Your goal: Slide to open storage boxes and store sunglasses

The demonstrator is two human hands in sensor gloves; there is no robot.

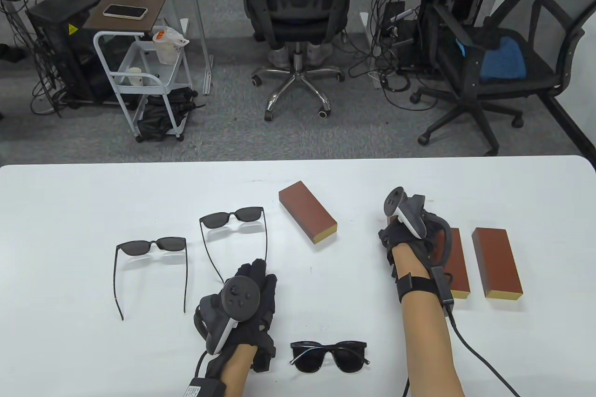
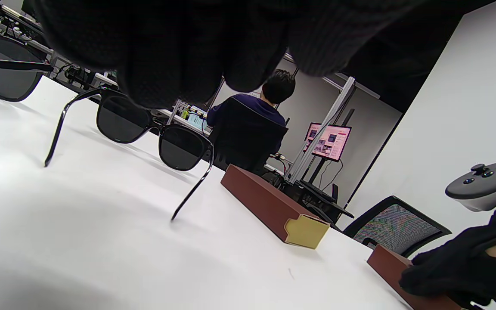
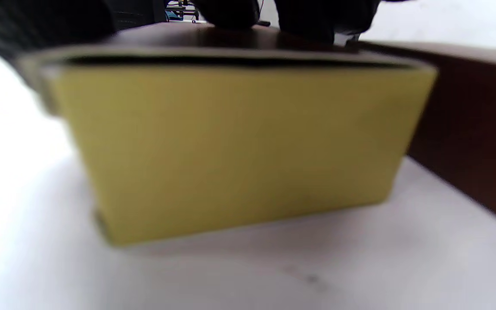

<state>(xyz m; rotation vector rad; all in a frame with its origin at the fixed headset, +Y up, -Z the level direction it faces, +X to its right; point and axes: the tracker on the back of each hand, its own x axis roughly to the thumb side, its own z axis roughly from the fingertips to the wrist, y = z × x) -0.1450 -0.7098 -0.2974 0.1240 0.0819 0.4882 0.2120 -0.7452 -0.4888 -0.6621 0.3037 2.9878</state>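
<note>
While I watch from afar, folded black plastic sunglasses (image 1: 329,356) at lower centre, my left hand (image 1: 247,297) flat and relaxed beside an unfolded pair (image 1: 235,225), my right hand (image 1: 409,229) resting on a brown rectangular sliding box (image 1: 458,266), grip hidden, cannot tell, another box (image 1: 307,211) upper centre.

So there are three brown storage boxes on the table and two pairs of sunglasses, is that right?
Not quite. The three brown storage boxes are right, but the table view shows three pairs of sunglasses, not two.
</note>
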